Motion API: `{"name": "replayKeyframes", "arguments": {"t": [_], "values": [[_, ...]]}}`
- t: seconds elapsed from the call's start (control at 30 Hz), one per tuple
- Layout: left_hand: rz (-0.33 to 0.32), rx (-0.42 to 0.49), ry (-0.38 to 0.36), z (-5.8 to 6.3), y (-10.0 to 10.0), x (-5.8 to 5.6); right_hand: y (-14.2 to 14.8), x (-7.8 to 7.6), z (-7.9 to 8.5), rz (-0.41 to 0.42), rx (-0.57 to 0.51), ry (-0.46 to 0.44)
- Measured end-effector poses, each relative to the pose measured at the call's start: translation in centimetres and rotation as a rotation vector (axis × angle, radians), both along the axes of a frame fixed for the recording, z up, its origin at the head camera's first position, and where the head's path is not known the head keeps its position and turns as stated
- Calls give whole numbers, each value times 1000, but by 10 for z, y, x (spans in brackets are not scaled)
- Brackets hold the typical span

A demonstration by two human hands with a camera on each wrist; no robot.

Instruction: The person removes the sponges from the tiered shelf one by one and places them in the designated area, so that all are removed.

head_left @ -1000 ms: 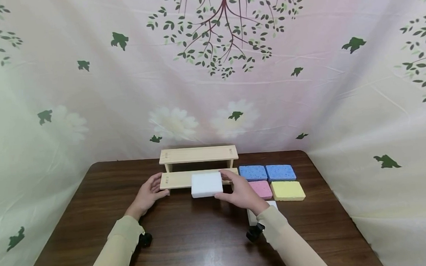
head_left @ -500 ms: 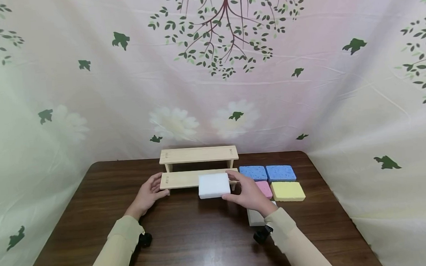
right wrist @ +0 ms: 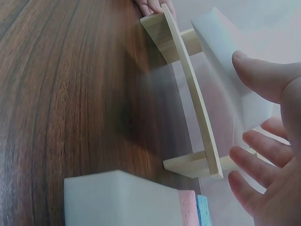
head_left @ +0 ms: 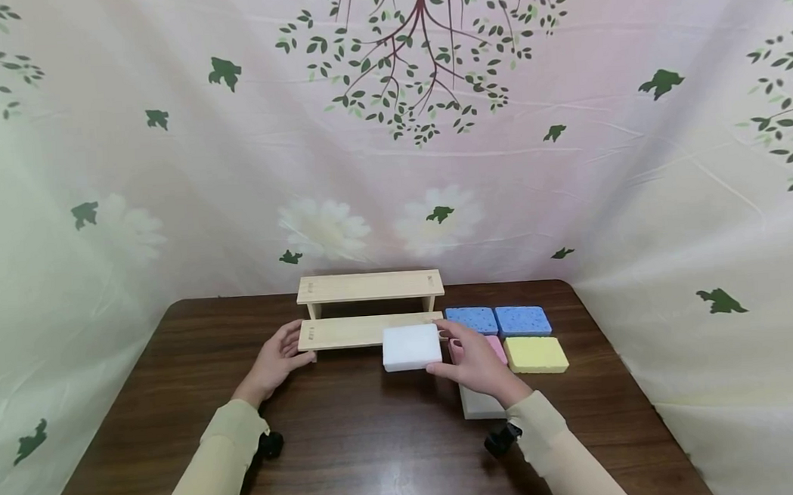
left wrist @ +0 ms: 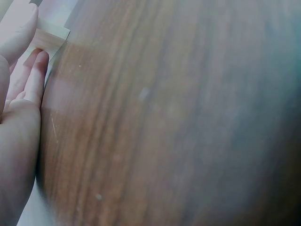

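Note:
My right hand (head_left: 478, 362) pinches a white sponge (head_left: 411, 346) by its right end, thumb at the front and fingers behind. In the right wrist view, that white sponge (right wrist: 221, 61) is tilted above the shelf board, under the thumb tip. A two-tier wooden rack (head_left: 347, 331) stands at the back of the table, its lower board partly hidden by the sponge. At the left end of that board is my left hand (head_left: 274, 365). Its fingers are fairly straight and meet the rack end (left wrist: 54, 40) in the left wrist view.
Two blue sponges (head_left: 471, 320) lie right of the rack. In front are a yellow sponge (head_left: 536, 355) and a pink sponge (head_left: 494, 346), partly behind my right hand. A second white sponge (head_left: 479, 404) lies nearer. A printed cloth (head_left: 364, 166) hangs behind the dark wooden table (head_left: 354, 447).
My right hand has carried the white sponge steadily rightward along the lower board's front edge, toward its right end. The left hand and the rack have stayed in place.

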State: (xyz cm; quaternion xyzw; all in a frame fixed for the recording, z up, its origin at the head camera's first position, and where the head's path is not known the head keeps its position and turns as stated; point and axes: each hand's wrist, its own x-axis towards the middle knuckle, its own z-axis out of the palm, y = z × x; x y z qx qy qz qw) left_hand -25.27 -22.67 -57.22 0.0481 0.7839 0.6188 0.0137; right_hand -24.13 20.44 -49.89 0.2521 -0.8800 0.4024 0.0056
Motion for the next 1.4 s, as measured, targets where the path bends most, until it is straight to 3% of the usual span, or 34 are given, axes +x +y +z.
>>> {"name": "replayKeyframes", "arguments": {"t": [0.23,0.5,1.4], "values": [[-1,-8,2,-1,0,1,12,4,-2,-54,27,3],[-6,-1,13,-2,1,0,28,9,-4,-103,-5,-77],[-4,1,3,1,1,0,88,28,-7,-163,46,-33]]}}
